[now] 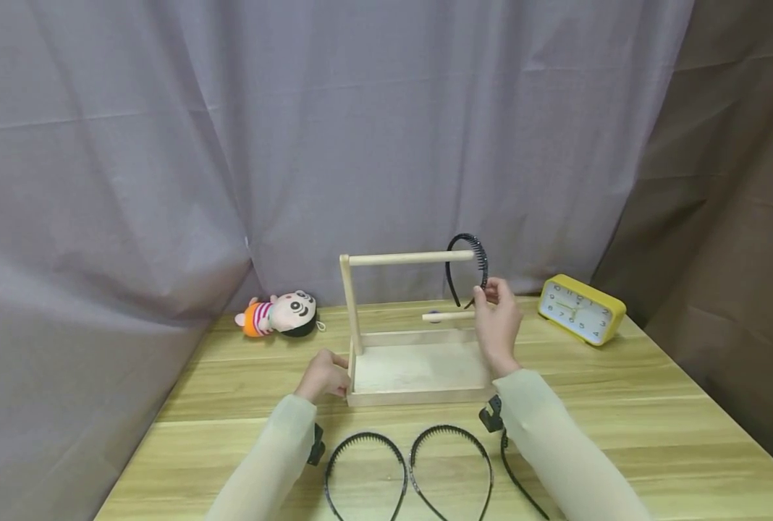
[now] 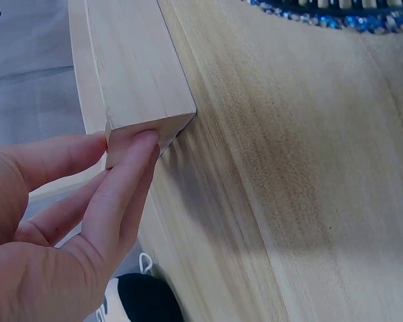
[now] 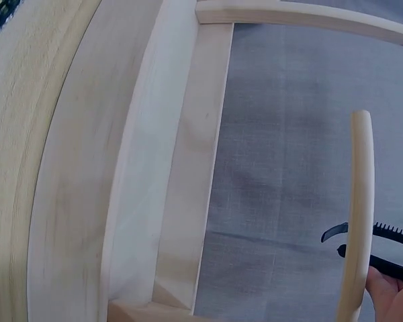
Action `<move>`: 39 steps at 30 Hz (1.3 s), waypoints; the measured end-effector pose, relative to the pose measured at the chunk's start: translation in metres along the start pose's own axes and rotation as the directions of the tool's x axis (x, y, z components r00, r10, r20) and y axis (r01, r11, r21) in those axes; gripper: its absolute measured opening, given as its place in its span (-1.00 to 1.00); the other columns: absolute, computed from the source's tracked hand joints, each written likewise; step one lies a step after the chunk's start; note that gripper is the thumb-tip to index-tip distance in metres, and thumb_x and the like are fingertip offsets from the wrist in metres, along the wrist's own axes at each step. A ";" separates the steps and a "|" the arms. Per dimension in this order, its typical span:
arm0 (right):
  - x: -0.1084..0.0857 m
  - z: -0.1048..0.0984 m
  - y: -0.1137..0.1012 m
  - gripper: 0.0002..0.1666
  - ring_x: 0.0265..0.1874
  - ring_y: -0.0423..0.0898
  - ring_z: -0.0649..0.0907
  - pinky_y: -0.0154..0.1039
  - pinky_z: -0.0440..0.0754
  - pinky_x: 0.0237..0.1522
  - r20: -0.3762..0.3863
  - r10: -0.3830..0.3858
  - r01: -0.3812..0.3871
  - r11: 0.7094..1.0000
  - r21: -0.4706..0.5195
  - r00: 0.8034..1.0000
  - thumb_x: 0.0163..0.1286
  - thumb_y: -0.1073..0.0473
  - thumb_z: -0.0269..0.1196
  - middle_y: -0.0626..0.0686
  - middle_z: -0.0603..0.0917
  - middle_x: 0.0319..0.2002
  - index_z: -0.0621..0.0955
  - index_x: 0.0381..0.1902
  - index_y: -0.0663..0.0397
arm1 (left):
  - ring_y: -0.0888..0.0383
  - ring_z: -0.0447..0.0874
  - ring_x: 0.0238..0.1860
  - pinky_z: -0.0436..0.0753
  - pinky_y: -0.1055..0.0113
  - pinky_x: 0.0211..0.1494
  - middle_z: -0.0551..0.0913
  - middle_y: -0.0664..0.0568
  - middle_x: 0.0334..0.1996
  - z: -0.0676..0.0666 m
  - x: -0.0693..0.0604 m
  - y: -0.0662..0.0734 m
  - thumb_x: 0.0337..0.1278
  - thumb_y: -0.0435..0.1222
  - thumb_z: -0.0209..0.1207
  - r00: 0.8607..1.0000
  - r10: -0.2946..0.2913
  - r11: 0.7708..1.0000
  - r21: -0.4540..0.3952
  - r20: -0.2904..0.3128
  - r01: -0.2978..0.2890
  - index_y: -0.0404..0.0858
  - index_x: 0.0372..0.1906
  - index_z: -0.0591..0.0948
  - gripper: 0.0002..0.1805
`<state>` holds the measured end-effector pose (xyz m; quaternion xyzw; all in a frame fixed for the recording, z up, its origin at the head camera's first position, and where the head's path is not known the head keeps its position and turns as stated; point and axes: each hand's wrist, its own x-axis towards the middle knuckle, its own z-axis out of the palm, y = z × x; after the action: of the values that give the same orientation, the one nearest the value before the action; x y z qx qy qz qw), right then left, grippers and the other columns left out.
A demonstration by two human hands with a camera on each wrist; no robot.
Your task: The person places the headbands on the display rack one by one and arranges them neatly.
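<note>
- I've got the L hand [image 1: 324,376] at the L end of the wood rack [image 1: 419,398]; thumb + fingers grip its low end wall near the front corner.
- R hand [image 1: 497,325], on my head feed, is pinching the black band [image 1: 483,253] low on its R side.
- That band's up at the free R end of the upper rod [image 1: 406,257]; I see the rod end within the band's outline, can't tell if they touch.
- Upper rod's L end meets the top of the L post [image 1: 351,304].
- Lower rod [image 1: 440,316] runs just beside R hand, L end free, R part hidden; in my R wrist view the band's tips are behind it.
- On the table [image 1: 653,412], nearer me than the rack: L band [image 1: 365,435] + mid band [image 1: 445,428] side by side, R band [image 1: 520,486] partly hid by the R sleeve [image 1: 556,441].
- Doll [image 1: 279,315] lies back L; yellow clock [image 1: 582,309] back R.
- Grey curtain [image 1: 360,145] behind it all.
</note>
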<state>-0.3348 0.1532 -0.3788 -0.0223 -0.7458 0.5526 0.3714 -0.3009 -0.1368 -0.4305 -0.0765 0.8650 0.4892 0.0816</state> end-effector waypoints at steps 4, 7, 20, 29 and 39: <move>-0.002 0.003 0.000 -0.78 -0.12 0.20 0.68 0.03 0.63 0.07 -0.012 -0.015 0.016 1.000 0.005 1.000 0.35 0.28 0.24 0.29 0.69 -0.19 0.58 -0.11 0.31 | 0.04 0.67 -0.53 0.81 0.24 -0.37 0.65 -0.29 -0.38 0.000 0.003 0.000 -0.25 -0.68 0.14 1.000 -0.019 1.000 -0.008 0.007 0.019 -0.57 0.00 0.58 -0.50; -0.005 0.006 -0.001 -0.80 -0.14 0.20 0.68 0.01 0.64 0.04 -0.012 -0.024 0.024 1.000 0.014 1.000 0.34 0.29 0.24 0.29 0.69 -0.21 0.58 -0.13 0.32 | 0.02 0.67 -0.56 0.80 0.27 -0.43 0.63 -0.28 -0.44 -0.002 0.004 -0.001 -0.29 -0.68 0.13 1.000 -0.015 1.000 -0.015 0.019 0.015 -0.59 -0.04 0.58 -0.52; -0.015 0.017 -0.009 -0.78 -0.11 0.15 0.69 0.02 0.63 0.06 0.040 -0.013 0.014 1.000 -0.021 0.999 0.36 0.23 0.25 0.22 0.70 -0.18 0.59 -0.10 0.24 | 0.09 0.68 -0.52 0.80 0.27 -0.36 0.66 -0.31 -0.29 0.000 0.001 -0.003 -0.19 -0.65 0.16 1.000 -0.002 1.000 0.012 0.001 0.002 -0.57 0.02 0.58 -0.51; -0.023 0.023 -0.016 -0.77 -0.10 0.11 0.70 0.00 0.68 -0.01 0.065 -0.015 0.018 0.999 -0.047 0.998 0.38 0.18 0.24 0.16 0.71 -0.18 0.59 -0.08 0.19 | 0.12 0.66 -0.58 0.79 0.32 -0.42 0.67 -0.31 -0.32 0.001 0.002 -0.003 -0.25 -0.65 0.15 1.000 0.009 1.000 0.013 -0.009 -0.009 -0.56 0.02 0.58 -0.49; -0.029 0.036 -0.018 -0.75 -0.12 0.12 0.67 -0.02 0.66 -0.02 0.081 -0.022 0.020 0.999 0.027 0.996 0.36 0.23 0.25 0.19 0.68 -0.19 0.59 -0.06 0.24 | 0.13 0.65 -0.60 0.78 0.33 -0.44 0.66 -0.32 -0.31 -0.001 0.000 -0.003 -0.34 -0.66 0.12 1.000 0.017 1.000 0.020 -0.004 -0.017 -0.57 0.02 0.58 -0.44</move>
<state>-0.3279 0.1039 -0.3834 0.0128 -0.7533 0.5586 0.3469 -0.3000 -0.1389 -0.4321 -0.0694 0.8707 0.4809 0.0762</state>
